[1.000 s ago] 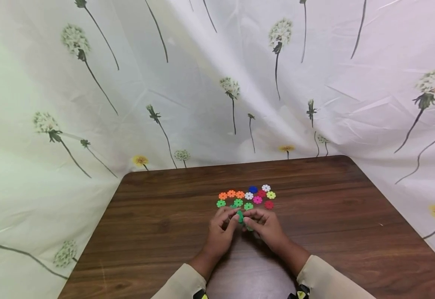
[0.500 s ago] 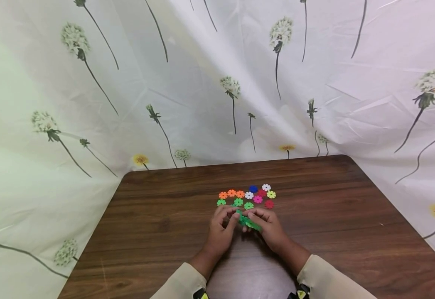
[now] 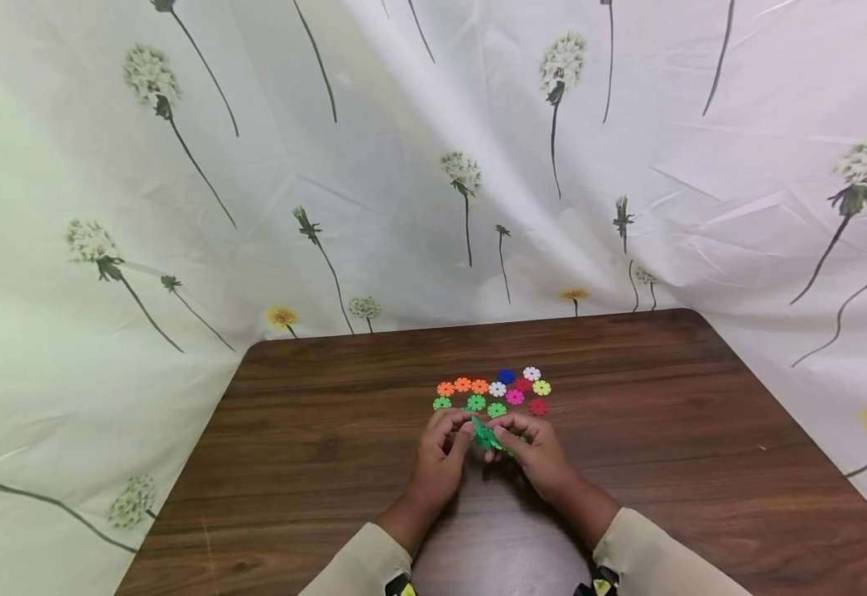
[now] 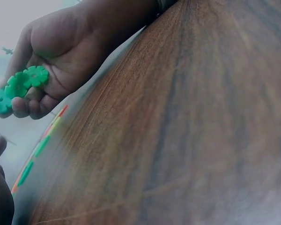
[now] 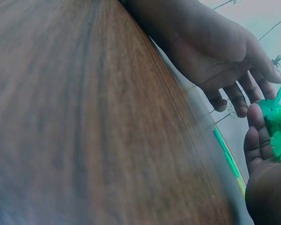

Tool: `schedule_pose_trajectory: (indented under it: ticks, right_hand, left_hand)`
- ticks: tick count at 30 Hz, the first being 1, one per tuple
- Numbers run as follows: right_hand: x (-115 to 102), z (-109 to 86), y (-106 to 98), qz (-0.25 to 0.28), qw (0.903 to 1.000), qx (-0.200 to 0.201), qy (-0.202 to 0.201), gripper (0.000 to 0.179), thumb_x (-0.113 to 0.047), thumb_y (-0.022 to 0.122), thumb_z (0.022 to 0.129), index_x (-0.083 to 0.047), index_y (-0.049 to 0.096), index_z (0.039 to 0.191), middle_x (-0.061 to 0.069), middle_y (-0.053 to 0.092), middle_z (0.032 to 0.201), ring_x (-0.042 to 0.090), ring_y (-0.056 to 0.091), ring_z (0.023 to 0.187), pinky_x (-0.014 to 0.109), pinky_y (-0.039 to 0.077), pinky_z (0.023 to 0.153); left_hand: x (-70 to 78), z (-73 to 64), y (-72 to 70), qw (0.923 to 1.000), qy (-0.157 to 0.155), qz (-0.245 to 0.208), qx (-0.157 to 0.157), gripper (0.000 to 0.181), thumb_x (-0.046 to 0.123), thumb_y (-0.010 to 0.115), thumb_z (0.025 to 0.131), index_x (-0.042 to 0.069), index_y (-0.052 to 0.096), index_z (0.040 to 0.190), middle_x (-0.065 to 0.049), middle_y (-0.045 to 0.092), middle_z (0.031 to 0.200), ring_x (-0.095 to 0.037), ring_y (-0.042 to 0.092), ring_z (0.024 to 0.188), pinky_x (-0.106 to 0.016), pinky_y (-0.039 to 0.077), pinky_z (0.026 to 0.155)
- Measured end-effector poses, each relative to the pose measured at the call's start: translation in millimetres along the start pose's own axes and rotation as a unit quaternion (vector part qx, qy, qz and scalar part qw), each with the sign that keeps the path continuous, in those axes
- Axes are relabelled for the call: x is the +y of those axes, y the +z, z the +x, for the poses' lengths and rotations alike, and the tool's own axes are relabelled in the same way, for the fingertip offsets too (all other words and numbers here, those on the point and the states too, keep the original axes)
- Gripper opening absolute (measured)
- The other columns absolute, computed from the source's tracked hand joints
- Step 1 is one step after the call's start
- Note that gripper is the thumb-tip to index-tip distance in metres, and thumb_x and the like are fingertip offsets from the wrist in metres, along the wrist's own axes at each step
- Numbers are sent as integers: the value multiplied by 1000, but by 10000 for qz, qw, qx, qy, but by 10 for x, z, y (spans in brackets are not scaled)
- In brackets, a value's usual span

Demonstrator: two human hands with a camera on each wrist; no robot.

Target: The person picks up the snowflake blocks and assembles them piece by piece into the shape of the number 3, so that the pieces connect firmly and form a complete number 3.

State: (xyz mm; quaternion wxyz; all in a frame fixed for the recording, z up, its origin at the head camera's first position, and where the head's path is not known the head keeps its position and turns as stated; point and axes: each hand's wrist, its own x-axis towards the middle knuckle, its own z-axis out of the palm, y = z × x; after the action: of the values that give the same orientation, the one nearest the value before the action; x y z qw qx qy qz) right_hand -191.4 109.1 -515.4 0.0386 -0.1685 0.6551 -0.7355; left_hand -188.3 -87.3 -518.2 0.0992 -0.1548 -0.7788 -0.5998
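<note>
Between both hands, just above the table, is a short chain of green interlocking flower discs [image 3: 484, 434]. My right hand [image 3: 541, 455] holds it, with part of the chain lying along the palm and fingers, as the left wrist view shows at the green discs [image 4: 18, 84]. Thumb and fingertips of my left hand [image 3: 436, 463] pinch the chain's left end. In the right wrist view one disc [image 5: 279, 95] stands upright near the left thumb tip. The right fingers partly cover the chain in the head view.
Just beyond the hands lie several loose flower discs: orange ones [image 3: 462, 385], white [image 3: 497, 389], blue [image 3: 505, 377], pink [image 3: 514, 397], red [image 3: 537, 406], yellow [image 3: 541, 387] and green [image 3: 496, 410]. The brown wooden table [image 3: 314, 463] meets a flower-printed curtain [image 3: 403, 207] behind.
More of the green chain has come into sight between the hands, tilting down toward the right palm. Both hands stay almost in place, with small finger movements. The loose discs have not moved.
</note>
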Motion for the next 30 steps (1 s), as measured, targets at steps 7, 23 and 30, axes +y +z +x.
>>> schedule_pose_trajectory:
  ticks: [7, 23, 30]
  right_hand:
    - [12, -18, -13, -695, 9976, 9, -33, 32, -10, 81, 99, 4, 73, 128, 22, 78, 121, 9, 77, 99, 25, 63, 89]
    - [68, -13, -46, -1921, 9775, 77, -871, 26, -12, 84, 97, -5, 80, 122, 11, 83, 108, 4, 75, 98, 22, 61, 86]
    - [101, 6, -66, -2053, 9754, 64, -804, 27, -13, 85, 97, -8, 80, 123, 9, 83, 111, 6, 73, 99, 22, 60, 87]
  left_hand:
    - [-8, -10, 5, 10000, -73, 1, -63, 28, 28, 65, 112, 9, 75, 130, -3, 66, 130, -14, 60, 106, -25, 50, 88]
    - [-49, -28, 2, 9993, 327, 13, -200, 27, 18, 64, 112, 6, 80, 130, -8, 58, 129, -21, 56, 113, -25, 47, 91]
    - [-65, -15, 1, 9983, 578, 78, -63, 28, 15, 60, 113, 3, 81, 126, -11, 59, 127, -19, 55, 121, -28, 46, 104]
